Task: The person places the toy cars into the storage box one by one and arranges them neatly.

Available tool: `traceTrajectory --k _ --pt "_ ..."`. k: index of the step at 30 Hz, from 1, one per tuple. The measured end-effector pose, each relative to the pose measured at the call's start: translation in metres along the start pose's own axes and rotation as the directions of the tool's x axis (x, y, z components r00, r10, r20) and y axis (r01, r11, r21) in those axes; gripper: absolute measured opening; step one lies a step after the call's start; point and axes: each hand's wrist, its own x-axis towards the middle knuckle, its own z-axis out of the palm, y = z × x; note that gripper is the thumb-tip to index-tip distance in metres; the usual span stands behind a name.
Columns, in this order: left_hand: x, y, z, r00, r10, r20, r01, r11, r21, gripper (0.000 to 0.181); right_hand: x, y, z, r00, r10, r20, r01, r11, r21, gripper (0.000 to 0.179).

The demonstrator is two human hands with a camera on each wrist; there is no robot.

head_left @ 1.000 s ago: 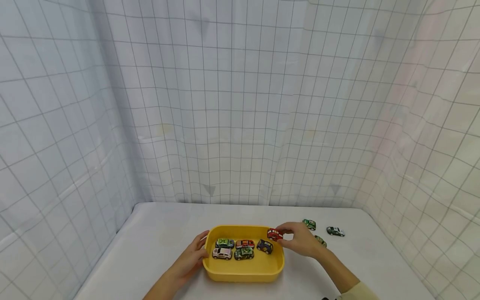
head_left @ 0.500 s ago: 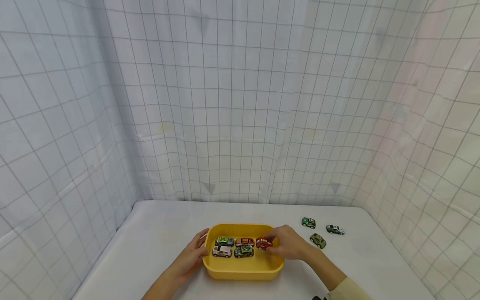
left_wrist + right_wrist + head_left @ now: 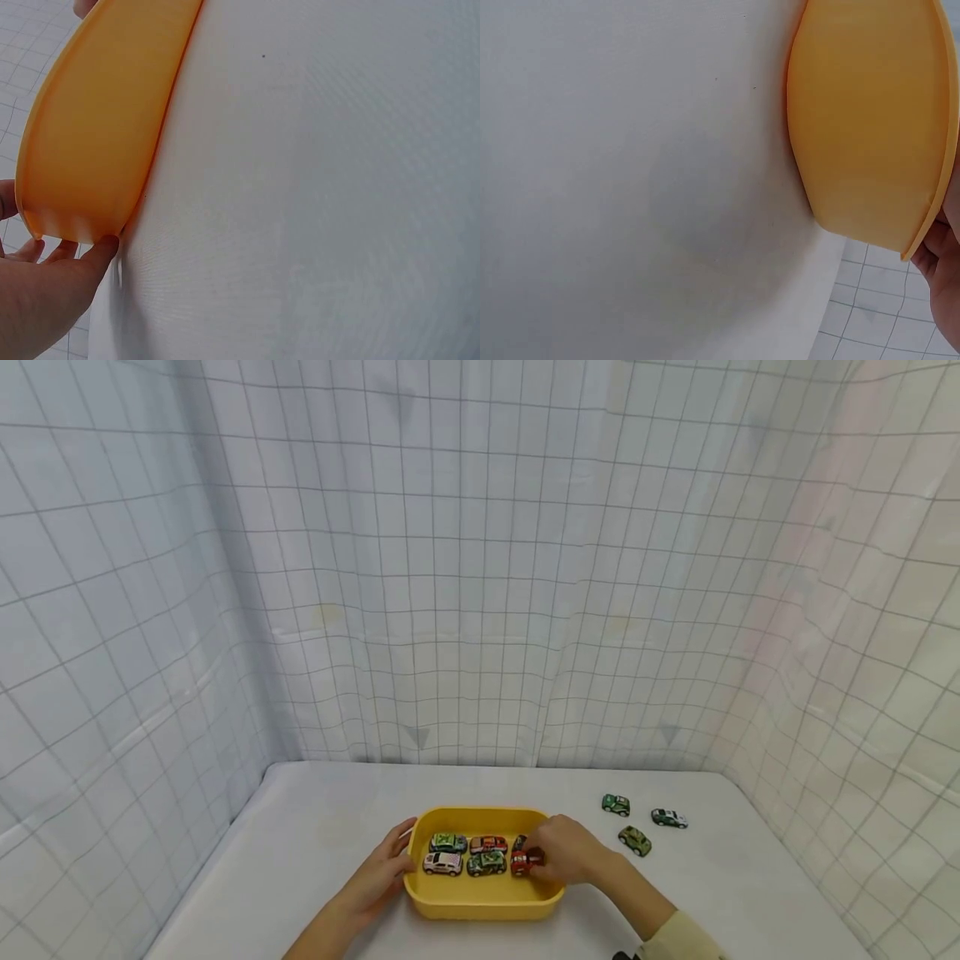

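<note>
- Small red toy car (image 3: 522,863) was pinched by right hand (image 3: 564,849), fingers nearly closed, inside right end of yellow rounded plastic tray (image 3: 487,911).
- Dark toy car (image 3: 519,842) was partly hidden just behind it.
- Four patterned toy cars (image 3: 487,863) were lined up two-by-two to its left.
- Tray's left rim was gripped by left hand (image 3: 378,877), thumb over rim, fingertips on outer wall.
- Three green-marked toy cars (image 3: 635,841) were scattered on white table (image 3: 322,810), right of tray.

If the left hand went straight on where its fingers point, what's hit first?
The yellow tray, whose left end the left hand grips. Past that wall, probably the lime-green toy car or white-and-pink toy car; exact line unclear.
</note>
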Motion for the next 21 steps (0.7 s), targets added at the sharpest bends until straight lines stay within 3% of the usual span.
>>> traceTrajectory --k 12,21 --pt "0.0003 0.0008 -0.0007 1.0 -0.009 -0.002 0.009 1.0 0.002 0.084 -0.0001 -0.0042 0.001 0.999 0.042 -0.019 -0.042 0.999 -0.025 0.03" --pt "0.001 -0.001 -0.0022 1.0 -0.012 0.003 0.012 1.0 -0.009 0.084 0.0015 -0.0033 0.0019 1.0 0.026 -0.015 -0.026 1.0 0.016 0.021"
